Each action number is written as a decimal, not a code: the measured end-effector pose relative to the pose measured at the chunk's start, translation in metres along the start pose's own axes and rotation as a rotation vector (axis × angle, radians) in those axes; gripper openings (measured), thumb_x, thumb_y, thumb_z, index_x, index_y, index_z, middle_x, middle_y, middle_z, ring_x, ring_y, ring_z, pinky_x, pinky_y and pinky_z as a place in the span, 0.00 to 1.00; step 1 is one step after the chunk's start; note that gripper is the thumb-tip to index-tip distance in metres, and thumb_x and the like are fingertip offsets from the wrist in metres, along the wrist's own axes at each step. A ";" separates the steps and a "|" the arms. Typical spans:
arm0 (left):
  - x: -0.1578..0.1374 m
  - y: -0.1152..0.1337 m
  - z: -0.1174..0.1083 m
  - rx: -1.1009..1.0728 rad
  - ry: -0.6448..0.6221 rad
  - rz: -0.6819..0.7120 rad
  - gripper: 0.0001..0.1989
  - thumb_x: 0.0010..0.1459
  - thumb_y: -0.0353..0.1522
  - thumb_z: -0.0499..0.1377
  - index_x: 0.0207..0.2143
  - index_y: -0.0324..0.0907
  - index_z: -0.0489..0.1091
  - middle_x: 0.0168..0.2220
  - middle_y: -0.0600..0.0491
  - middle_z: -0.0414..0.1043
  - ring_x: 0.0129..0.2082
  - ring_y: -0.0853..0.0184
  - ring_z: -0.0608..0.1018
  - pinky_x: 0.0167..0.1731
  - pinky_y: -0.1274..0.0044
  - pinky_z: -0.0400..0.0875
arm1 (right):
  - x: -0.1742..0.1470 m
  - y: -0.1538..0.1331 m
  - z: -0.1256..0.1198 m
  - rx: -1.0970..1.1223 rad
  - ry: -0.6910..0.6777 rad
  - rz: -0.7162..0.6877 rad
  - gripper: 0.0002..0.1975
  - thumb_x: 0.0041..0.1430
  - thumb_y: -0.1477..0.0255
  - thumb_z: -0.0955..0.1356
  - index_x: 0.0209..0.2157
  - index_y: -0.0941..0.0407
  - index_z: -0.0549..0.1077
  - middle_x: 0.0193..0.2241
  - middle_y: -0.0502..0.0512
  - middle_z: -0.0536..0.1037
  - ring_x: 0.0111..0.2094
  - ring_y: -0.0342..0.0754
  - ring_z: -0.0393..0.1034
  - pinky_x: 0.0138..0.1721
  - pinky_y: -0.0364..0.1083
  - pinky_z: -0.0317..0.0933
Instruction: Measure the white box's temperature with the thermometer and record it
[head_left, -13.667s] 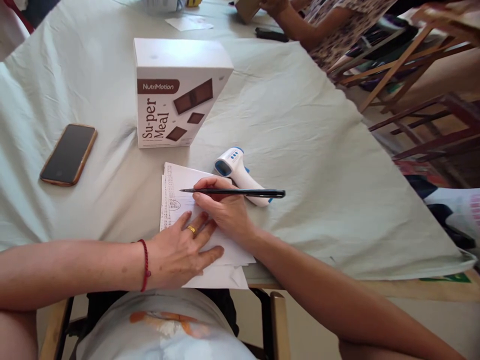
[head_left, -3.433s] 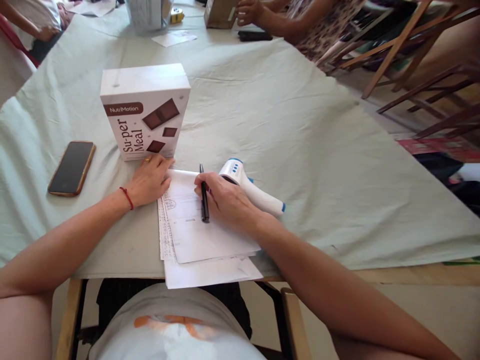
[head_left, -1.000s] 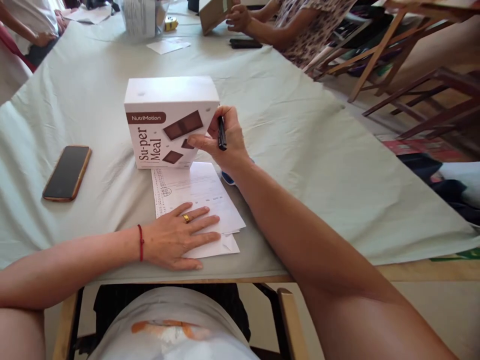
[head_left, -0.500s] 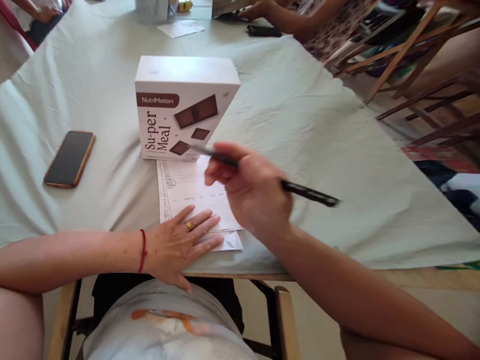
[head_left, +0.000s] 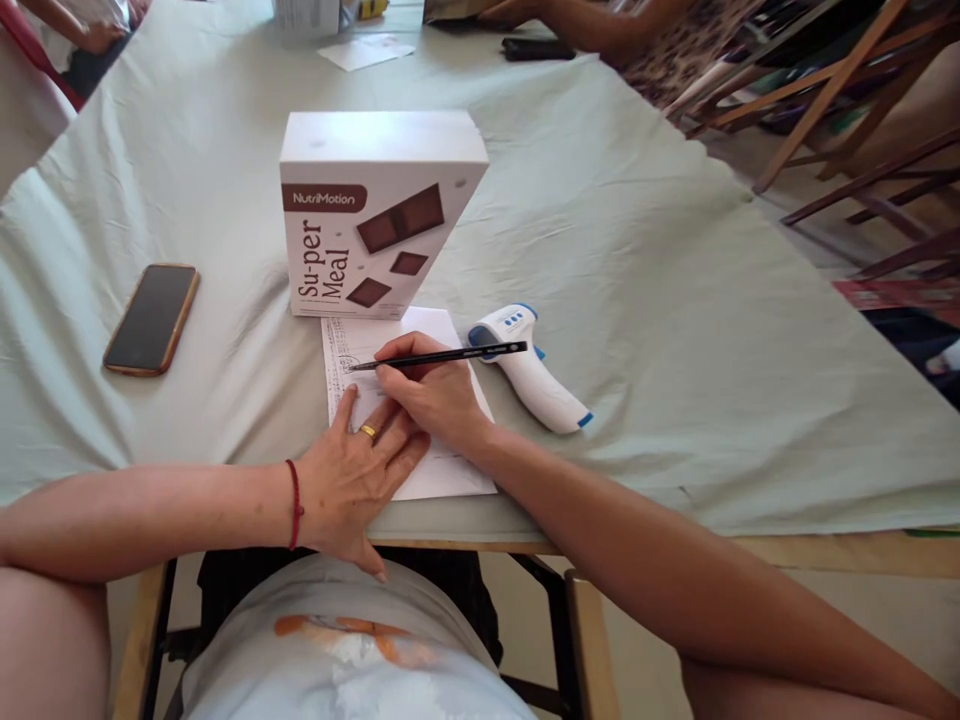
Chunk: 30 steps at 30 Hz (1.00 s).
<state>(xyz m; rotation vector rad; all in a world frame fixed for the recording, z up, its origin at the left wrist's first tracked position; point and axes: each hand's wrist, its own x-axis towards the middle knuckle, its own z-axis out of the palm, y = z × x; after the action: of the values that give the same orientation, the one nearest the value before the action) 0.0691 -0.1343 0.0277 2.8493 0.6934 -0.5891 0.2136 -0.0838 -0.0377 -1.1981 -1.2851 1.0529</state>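
My right hand (head_left: 437, 392) is closed on a slim black pen (head_left: 457, 354), whose tip points left at the printed edge of a white sheet of paper (head_left: 457, 478). Whether the tip touches the paper I cannot tell. Flat on the lower part of the sheet lies my left hand (head_left: 360, 470), fingers spread, the thumb over the table edge. A white box with brown bars printed on it (head_left: 330, 240) stands upright at the top of the sheet. Just right of my right hand rests a white and blue infrared thermometer (head_left: 532, 375).
A phone in a brown case (head_left: 151, 320) lies on the cloth-covered table (head_left: 675, 330) at the left. Farther back are a loose paper (head_left: 366, 51), a black case (head_left: 538, 48) and another person's arm (head_left: 615, 25). Wooden chairs (head_left: 832, 90) stand at the right.
My right hand has come down and left with the pen, from above the sheet to its printed edge. The thermometer, hidden behind that hand before, now shows. My left hand stays on the paper.
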 end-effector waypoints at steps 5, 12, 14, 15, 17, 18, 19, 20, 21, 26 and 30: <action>0.003 -0.002 0.002 -0.033 0.001 0.006 0.70 0.39 0.62 0.69 0.72 0.28 0.48 0.71 0.27 0.48 0.71 0.33 0.49 0.64 0.37 0.40 | -0.001 0.004 0.003 -0.040 0.040 -0.056 0.03 0.48 0.68 0.66 0.26 0.53 0.69 0.23 0.49 0.70 0.26 0.46 0.64 0.30 0.47 0.66; 0.003 0.001 0.000 0.000 -0.048 -0.002 0.68 0.42 0.60 0.69 0.73 0.30 0.47 0.72 0.28 0.46 0.71 0.34 0.50 0.64 0.36 0.43 | -0.003 0.006 0.002 -0.057 -0.036 -0.155 0.02 0.52 0.70 0.66 0.27 0.53 0.69 0.24 0.48 0.70 0.26 0.45 0.65 0.30 0.46 0.64; 0.003 0.001 -0.003 0.010 -0.076 -0.007 0.67 0.44 0.60 0.68 0.73 0.30 0.46 0.72 0.28 0.46 0.72 0.35 0.50 0.64 0.36 0.43 | -0.003 0.006 0.002 -0.056 -0.047 -0.160 0.03 0.52 0.70 0.66 0.27 0.53 0.69 0.23 0.48 0.70 0.26 0.44 0.65 0.30 0.45 0.63; 0.003 0.002 -0.005 0.016 -0.091 -0.009 0.67 0.45 0.60 0.68 0.74 0.30 0.45 0.72 0.29 0.45 0.72 0.35 0.50 0.64 0.36 0.42 | -0.003 0.006 0.001 -0.055 -0.052 -0.159 0.03 0.52 0.71 0.66 0.26 0.53 0.69 0.23 0.48 0.70 0.26 0.44 0.65 0.30 0.44 0.63; 0.003 0.002 -0.007 0.026 -0.117 -0.012 0.67 0.46 0.59 0.68 0.74 0.30 0.44 0.73 0.29 0.44 0.72 0.36 0.49 0.65 0.37 0.42 | -0.002 0.006 0.001 -0.056 -0.059 -0.158 0.03 0.52 0.71 0.66 0.26 0.53 0.69 0.23 0.48 0.70 0.26 0.44 0.65 0.31 0.44 0.63; 0.003 0.002 -0.008 0.028 -0.126 -0.013 0.66 0.46 0.59 0.68 0.74 0.30 0.44 0.73 0.29 0.44 0.72 0.36 0.49 0.65 0.37 0.42 | -0.002 0.006 0.002 -0.056 -0.060 -0.158 0.03 0.53 0.71 0.66 0.27 0.53 0.69 0.23 0.48 0.70 0.26 0.44 0.65 0.31 0.44 0.63; 0.003 0.002 -0.009 0.028 -0.134 -0.012 0.66 0.46 0.59 0.67 0.74 0.30 0.44 0.73 0.29 0.44 0.72 0.37 0.49 0.65 0.37 0.41 | -0.002 0.007 0.002 -0.057 -0.061 -0.157 0.03 0.53 0.71 0.66 0.27 0.53 0.69 0.23 0.48 0.71 0.26 0.43 0.65 0.31 0.44 0.63; 0.003 0.002 -0.010 0.028 -0.140 -0.010 0.66 0.47 0.59 0.67 0.74 0.30 0.43 0.73 0.29 0.44 0.72 0.37 0.48 0.65 0.37 0.40 | -0.003 0.007 0.002 -0.057 -0.063 -0.157 0.03 0.53 0.71 0.66 0.27 0.53 0.69 0.23 0.48 0.71 0.26 0.43 0.65 0.31 0.44 0.63; 0.003 0.002 -0.010 0.028 -0.145 -0.009 0.66 0.47 0.59 0.67 0.74 0.30 0.43 0.73 0.29 0.43 0.72 0.37 0.48 0.65 0.37 0.40 | -0.003 0.007 0.002 -0.056 -0.064 -0.157 0.03 0.53 0.71 0.66 0.27 0.53 0.69 0.23 0.48 0.71 0.26 0.43 0.65 0.31 0.44 0.62; 0.004 0.002 -0.010 0.015 -0.162 -0.011 0.66 0.48 0.57 0.67 0.74 0.29 0.42 0.73 0.29 0.44 0.72 0.36 0.49 0.65 0.37 0.39 | -0.004 0.006 0.003 -0.043 -0.066 -0.166 0.03 0.53 0.71 0.66 0.26 0.53 0.69 0.23 0.48 0.71 0.26 0.43 0.65 0.30 0.43 0.62; 0.003 0.002 -0.011 0.001 -0.152 -0.007 0.63 0.48 0.53 0.68 0.74 0.29 0.43 0.72 0.29 0.45 0.71 0.36 0.50 0.64 0.36 0.40 | -0.003 0.005 0.003 -0.038 -0.068 -0.154 0.03 0.52 0.71 0.65 0.26 0.54 0.69 0.22 0.48 0.71 0.25 0.43 0.64 0.29 0.44 0.61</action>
<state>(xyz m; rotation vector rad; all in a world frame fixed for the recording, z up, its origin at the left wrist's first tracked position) 0.0759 -0.1322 0.0369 2.7670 0.6775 -0.7973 0.2106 -0.0865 -0.0432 -1.0805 -1.4323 0.9679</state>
